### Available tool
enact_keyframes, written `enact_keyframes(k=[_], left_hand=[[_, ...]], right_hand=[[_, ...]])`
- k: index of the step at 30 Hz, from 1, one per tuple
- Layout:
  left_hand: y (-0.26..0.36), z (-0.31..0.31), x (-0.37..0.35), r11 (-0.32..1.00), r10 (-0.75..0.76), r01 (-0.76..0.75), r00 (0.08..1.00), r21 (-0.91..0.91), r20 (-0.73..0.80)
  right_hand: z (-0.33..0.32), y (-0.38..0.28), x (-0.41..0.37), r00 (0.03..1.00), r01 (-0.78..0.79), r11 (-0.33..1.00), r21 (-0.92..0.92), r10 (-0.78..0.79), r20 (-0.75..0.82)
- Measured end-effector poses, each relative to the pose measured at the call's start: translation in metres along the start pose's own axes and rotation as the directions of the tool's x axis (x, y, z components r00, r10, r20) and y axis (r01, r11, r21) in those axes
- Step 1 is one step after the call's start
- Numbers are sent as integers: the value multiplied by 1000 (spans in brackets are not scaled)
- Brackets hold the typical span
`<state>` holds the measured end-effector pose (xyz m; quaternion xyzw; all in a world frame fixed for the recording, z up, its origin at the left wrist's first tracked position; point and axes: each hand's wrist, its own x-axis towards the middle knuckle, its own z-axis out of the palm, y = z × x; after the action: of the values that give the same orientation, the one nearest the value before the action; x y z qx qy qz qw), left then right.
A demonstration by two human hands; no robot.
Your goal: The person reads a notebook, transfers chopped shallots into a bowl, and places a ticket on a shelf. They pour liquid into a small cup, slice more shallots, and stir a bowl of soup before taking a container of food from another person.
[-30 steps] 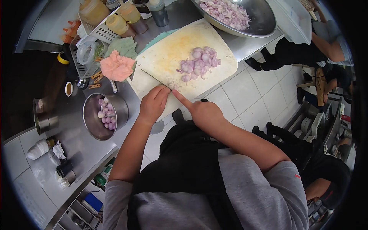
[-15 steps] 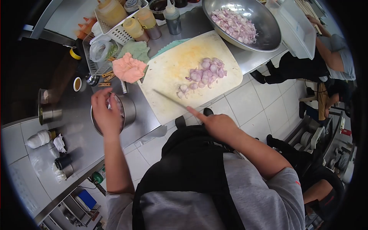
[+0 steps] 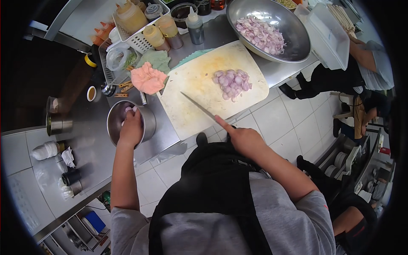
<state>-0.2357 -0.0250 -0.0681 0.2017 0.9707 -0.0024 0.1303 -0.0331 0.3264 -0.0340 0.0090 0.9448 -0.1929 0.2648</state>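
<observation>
Left hand (image 3: 131, 128): palm down, fingers dipped into a small round steel pot (image 3: 114, 125), lying on the peeled pale-purple shallots (image 3: 128, 109) inside. The fingertips are hidden by the hand itself, so I cannot tell whether they have closed on a shallot or only rest there. The pot stands on the steel tabletop (image 3: 89, 144), just left of the board's near corner.

Right hand (image 3: 245, 139): clenched round the handle of a long thin-bladed kitchen knife (image 3: 197, 105), with the index finger laid straight along the spine. The blade slants up and to the left over the near part of a cream plastic cutting board (image 3: 195, 80), and nothing lies under its edge.

A heap of sliced purple shallots (image 3: 233, 83) lies on the board's far right part, apart from the blade tip. Beyond the board is a large round steel bowl (image 3: 295, 25) holding more slices.

Off the board's left edge lies a crumpled pink cloth (image 3: 148, 78), with a pale green cloth (image 3: 156, 59) behind it. Farther back, a white plastic basket (image 3: 138, 41) holds squeeze bottles.

On the far right a second person (image 3: 369, 63) sits over the tiled floor, well apart from both hands.
</observation>
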Motion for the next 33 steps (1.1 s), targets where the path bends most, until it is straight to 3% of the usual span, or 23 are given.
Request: enact_keyframes(k=[2, 4, 6, 7, 9, 10, 12, 13, 14, 16, 18, 20, 22, 23, 26, 33], left_hand=[[8, -10, 0, 998, -29, 37, 991, -60, 132], [6, -9, 1, 995, -29, 40, 992, -95, 119], [-10, 6, 12, 990, 119, -116, 992, -74, 41], [-11, 6, 12, 990, 124, -121, 992, -74, 37], [4, -15, 4, 910, -61, 95, 994, -403, 95], [-1, -15, 3, 910, -57, 89, 994, -404, 89], [-8, -21, 2, 807, -45, -33, 992, -590, -117], [-13, -26, 1, 760, -177, 124, 984, -637, -21], [-12, -34, -3, 761, -172, 119, 985, -638, -22], [-10, -47, -9, 811, -177, -79, 911, -580, -372], [24, -67, -14, 796, -251, -38, 888, -603, -386], [71, -74, -19, 776, -85, -251, 867, -578, -491], [111, -51, -9, 815, 215, -477, 776, -328, -593], [139, -44, -8, 832, 243, -454, 815, -319, -526], [186, -5, 11, 891, 227, -349, 896, -289, -382], [194, 27, 14, 912, 275, -381, 842, -152, -464]], right_hand=[[6, -5, 0, 999, 38, 999, 14, -38, -14], [4, -7, 0, 1000, 7, 999, 50, -8, 18], [4, -3, -1, 1000, 4, 999, 46, -3, -10], [4, -1, -2, 1000, 1, 999, 43, 0, -30], [1, 3, -4, 999, -13, 999, 40, 14, -41], [-1, 4, -4, 998, -23, 999, 38, 25, -50], [-6, 3, -7, 998, -29, 999, 30, 31, -49], [-6, 2, -8, 999, -33, 999, 23, 34, -38], [-5, 0, -10, 998, -38, 999, 23, 39, -40], [0, -2, -13, 996, 92, 996, -23, -92, -17], [0, 0, -13, 997, 76, 997, -23, -75, 8], [2, 6, -12, 997, 65, 998, -24, -64, 36], [1, 25, -5, 997, -66, 997, 32, 67, -31], [-9, 26, -3, 990, -139, 990, 18, 139, -25], [-13, 34, -3, 988, -139, 990, 10, 139, -71], [2, 18, -11, 993, -81, 990, 113, 90, -76]])
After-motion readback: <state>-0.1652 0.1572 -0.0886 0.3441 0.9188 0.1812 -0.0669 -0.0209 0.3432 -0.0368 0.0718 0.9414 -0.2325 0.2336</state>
